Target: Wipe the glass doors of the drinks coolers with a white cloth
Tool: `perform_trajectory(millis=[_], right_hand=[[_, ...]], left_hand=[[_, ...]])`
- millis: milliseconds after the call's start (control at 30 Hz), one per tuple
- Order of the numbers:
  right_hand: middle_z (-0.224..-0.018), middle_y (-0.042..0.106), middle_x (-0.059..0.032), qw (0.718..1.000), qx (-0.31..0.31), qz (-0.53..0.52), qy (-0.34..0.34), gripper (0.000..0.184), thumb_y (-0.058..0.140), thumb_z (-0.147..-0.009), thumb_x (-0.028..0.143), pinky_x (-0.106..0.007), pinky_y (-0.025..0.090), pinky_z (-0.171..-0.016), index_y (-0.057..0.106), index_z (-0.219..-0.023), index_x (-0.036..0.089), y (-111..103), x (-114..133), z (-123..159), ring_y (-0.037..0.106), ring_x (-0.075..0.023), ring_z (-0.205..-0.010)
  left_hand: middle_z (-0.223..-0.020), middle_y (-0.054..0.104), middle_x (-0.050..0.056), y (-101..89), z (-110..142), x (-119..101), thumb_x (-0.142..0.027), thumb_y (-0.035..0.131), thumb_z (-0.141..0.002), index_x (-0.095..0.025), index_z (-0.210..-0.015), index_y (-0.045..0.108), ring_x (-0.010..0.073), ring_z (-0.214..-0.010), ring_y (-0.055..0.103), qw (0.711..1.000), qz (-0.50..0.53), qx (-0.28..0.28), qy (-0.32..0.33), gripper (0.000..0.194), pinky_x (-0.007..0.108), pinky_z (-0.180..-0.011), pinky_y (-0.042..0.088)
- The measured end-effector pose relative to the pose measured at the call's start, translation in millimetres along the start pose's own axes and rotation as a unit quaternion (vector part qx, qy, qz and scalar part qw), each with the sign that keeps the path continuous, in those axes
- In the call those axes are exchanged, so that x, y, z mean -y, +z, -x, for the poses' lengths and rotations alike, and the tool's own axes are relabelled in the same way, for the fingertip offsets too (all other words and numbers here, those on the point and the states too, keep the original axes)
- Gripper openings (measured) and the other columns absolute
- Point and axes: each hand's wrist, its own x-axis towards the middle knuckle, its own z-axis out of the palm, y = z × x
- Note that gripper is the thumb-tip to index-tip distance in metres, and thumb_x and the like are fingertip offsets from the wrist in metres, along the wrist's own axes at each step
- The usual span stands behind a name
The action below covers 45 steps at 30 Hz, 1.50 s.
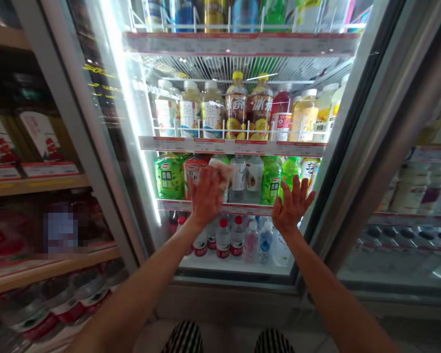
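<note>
In the head view my left hand (207, 196) is raised before the lit drinks cooler, blurred by motion. Its fingers press over a pale pinkish cloth (226, 171), part of which shows past the fingertips. The cloth appears to lie against the glass door (238, 272) of the cooler. My right hand (291, 206) is held up to the right with fingers spread and nothing in it. It looks to be at or close to the same glass; contact cannot be made out. Behind both hands stand green bottles (272, 179) and a red-labelled bottle (194, 171).
Tea and juice bottles (237, 105) fill the shelf above, and red-capped water bottles (223, 239) stand below. A metal door frame (382, 117) slants up at the right. Wooden shelves (40, 184) with bottles stand at the left. My striped-covered knees (185, 338) show at the bottom.
</note>
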Motion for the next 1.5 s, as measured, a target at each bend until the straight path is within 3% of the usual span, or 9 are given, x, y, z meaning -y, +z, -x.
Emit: perform_trajectory(millis=[133, 367, 567, 667, 833, 1067, 1333, 1400, 1500], right_hand=[[-0.144, 0.031, -0.0082, 1.0, 0.003, 0.003, -0.01, 0.045, 0.038, -0.084, 0.027, -0.055, 0.01, -0.108, 0.041, -0.129, 0.023, -2, -1, 0, 0.017, -0.026, -0.137], [-0.145, 0.03, -0.0079, 1.0, 0.005, 0.001, 0.0, 0.047, 0.039, -0.083, 0.025, -0.055, 0.01, -0.108, 0.04, -0.13, 0.024, -2, 1, -1, 0.017, -0.0257, -0.137], [-0.143, 0.033, -0.0087, 1.0, -0.004, -0.015, -0.003, 0.048, 0.04, -0.083, 0.025, -0.057, 0.011, -0.107, 0.039, -0.131, 0.026, -3, 1, -2, 0.019, -0.0278, -0.136], [-0.143, 0.033, -0.0084, 1.0, -0.005, -0.015, -0.011, 0.049, 0.041, -0.083, 0.024, -0.057, 0.012, -0.107, 0.037, -0.133, 0.026, -3, 0, -1, 0.019, -0.0275, -0.136], [-0.144, 0.032, -0.009, 1.0, -0.009, -0.004, -0.009, 0.05, 0.042, -0.083, 0.024, -0.058, 0.012, -0.106, 0.037, -0.133, 0.025, -1, 0, -1, 0.019, -0.0279, -0.136], [-0.144, 0.032, -0.0096, 1.0, -0.012, -0.007, -0.017, 0.048, 0.04, -0.084, 0.026, -0.057, 0.011, -0.107, 0.037, -0.132, 0.024, -3, 0, -2, 0.02, -0.0273, -0.136], [-0.144, 0.032, -0.01, 1.0, -0.001, -0.021, -0.003, 0.048, 0.041, -0.083, 0.024, -0.059, 0.011, -0.106, 0.038, -0.132, 0.024, -4, 2, -2, 0.019, -0.0277, -0.136], [-0.145, 0.029, -0.0101, 1.0, 0.0, -0.021, 0.0, 0.048, 0.042, -0.083, 0.024, -0.06, 0.012, -0.105, 0.038, -0.132, 0.025, -6, 6, -2, 0.016, -0.0291, -0.137], [-0.148, 0.022, -0.0111, 1.0, 0.012, -0.019, -0.009, 0.053, 0.043, -0.083, 0.024, -0.059, 0.015, -0.105, 0.033, -0.135, 0.024, -12, 17, -9, 0.014, -0.0298, -0.137]], left_hand=[[-0.132, 0.047, 0.008, 4.6, 9, -22, -0.026, 0.043, -0.085, -0.021, -0.128, 0.042, 0.0175, -0.133, 0.026, 0.98, 0.03, 0.077, 0.18, 0.043, 0.044, -0.113, 0.004], [-0.146, 0.016, 0.022, -9.8, -11, 30, -0.029, 0.031, -0.089, -0.007, -0.139, 0.019, 0.025, -0.137, 0.009, 0.953, -0.056, -0.079, -0.288, 0.055, 0.053, -0.108, 0.013], [-0.136, 0.043, 0.007, -0.7, -7, -12, -0.027, 0.043, -0.086, -0.024, -0.135, 0.03, 0.0162, -0.133, 0.026, 0.993, 0.033, 0.053, 0.096, 0.052, 0.042, -0.113, 0.009], [-0.137, 0.041, 0.01, -3.3, -11, -2, -0.027, 0.043, -0.086, -0.02, -0.135, 0.031, 0.0186, -0.133, 0.025, 0.995, 0.027, 0.051, 0.087, 0.052, 0.043, -0.112, 0.006], [-0.147, 0.016, 0.016, -4.1, -32, 13, -0.027, 0.037, -0.088, -0.014, -0.14, 0.019, 0.0248, -0.137, 0.013, 0.977, -0.01, -0.079, -0.196, 0.057, 0.051, -0.11, 0.009], [-0.134, 0.046, 0.007, 2.8, -26, -34, -0.021, 0.043, -0.085, -0.018, -0.132, 0.036, 0.0169, -0.134, 0.022, 0.979, 0.043, 0.065, 0.188, 0.048, 0.044, -0.113, 0.005], [-0.145, 0.021, 0.019, -14.9, -64, 57, -0.029, 0.036, -0.089, -0.008, -0.138, 0.025, 0.0254, -0.136, 0.016, 0.972, -0.049, -0.102, -0.208, 0.055, 0.051, -0.11, 0.01], [-0.143, 0.026, 0.019, -12.2, -67, 44, -0.028, 0.037, -0.088, -0.009, -0.137, 0.027, 0.0248, -0.136, 0.016, 0.984, -0.048, -0.082, -0.148, 0.054, 0.051, -0.11, 0.011], [-0.138, 0.039, 0.011, -7.4, -62, 10, -0.024, 0.042, -0.085, -0.017, -0.134, 0.033, 0.0202, -0.134, 0.023, 0.991, -0.007, 0.04, 0.124, 0.05, 0.046, -0.112, 0.008]])
